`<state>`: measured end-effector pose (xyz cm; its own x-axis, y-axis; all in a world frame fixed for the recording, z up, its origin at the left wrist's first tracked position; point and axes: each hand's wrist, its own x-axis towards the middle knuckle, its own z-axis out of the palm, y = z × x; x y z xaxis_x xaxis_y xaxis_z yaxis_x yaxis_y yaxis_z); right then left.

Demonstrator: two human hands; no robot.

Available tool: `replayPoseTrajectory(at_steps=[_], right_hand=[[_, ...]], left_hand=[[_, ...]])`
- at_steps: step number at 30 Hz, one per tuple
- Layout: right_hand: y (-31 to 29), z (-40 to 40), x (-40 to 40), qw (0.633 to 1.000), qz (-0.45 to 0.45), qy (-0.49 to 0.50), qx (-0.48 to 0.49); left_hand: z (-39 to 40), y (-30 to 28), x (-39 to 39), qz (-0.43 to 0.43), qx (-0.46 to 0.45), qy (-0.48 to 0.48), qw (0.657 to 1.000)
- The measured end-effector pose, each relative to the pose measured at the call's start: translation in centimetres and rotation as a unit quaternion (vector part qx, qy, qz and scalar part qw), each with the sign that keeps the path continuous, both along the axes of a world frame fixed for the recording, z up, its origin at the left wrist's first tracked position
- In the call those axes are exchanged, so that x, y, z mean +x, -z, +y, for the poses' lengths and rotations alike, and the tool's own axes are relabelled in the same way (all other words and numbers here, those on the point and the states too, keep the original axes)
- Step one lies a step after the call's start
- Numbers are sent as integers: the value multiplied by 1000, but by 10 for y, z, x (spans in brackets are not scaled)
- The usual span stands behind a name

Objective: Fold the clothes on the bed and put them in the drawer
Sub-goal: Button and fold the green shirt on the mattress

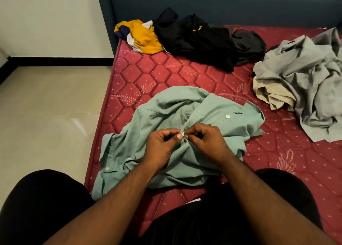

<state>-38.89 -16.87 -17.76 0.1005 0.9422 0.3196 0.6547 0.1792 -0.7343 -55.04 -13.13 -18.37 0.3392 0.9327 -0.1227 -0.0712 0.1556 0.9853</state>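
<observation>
A pale green button-up shirt (166,115) lies crumpled on the red quilted mattress (153,72) in front of me. My left hand (162,144) pinches the shirt's front edge beside a small white button. My right hand (205,139) pinches the fabric from the other side, fingertips meeting the left hand's at that button. A second white button shows farther up the placket. No drawer is in view.
Unfolded clothes lie at the back: a yellow, white and navy garment (142,37), a black pile (194,41), a dark grey piece (248,42). A grey heap (305,81) with a beige garment (272,94) sits at right. A teal headboard (203,4) stands behind; tiled floor (46,105) lies left.
</observation>
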Motion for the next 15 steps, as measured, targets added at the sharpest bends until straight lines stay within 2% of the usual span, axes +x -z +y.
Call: replayPoseTrajectory(at_steps=[4,10,15], right_hand=[[-1,-1,2,999,25,-14,-19],[0,5,5,996,-72,-45,1],[4,4,2,990,-144,2,6]], left_hand=[[0,-6,-1,15,40,15,999],[0,-4,-5,51,88,22,995],[0,-3,1,36,22,1,999]])
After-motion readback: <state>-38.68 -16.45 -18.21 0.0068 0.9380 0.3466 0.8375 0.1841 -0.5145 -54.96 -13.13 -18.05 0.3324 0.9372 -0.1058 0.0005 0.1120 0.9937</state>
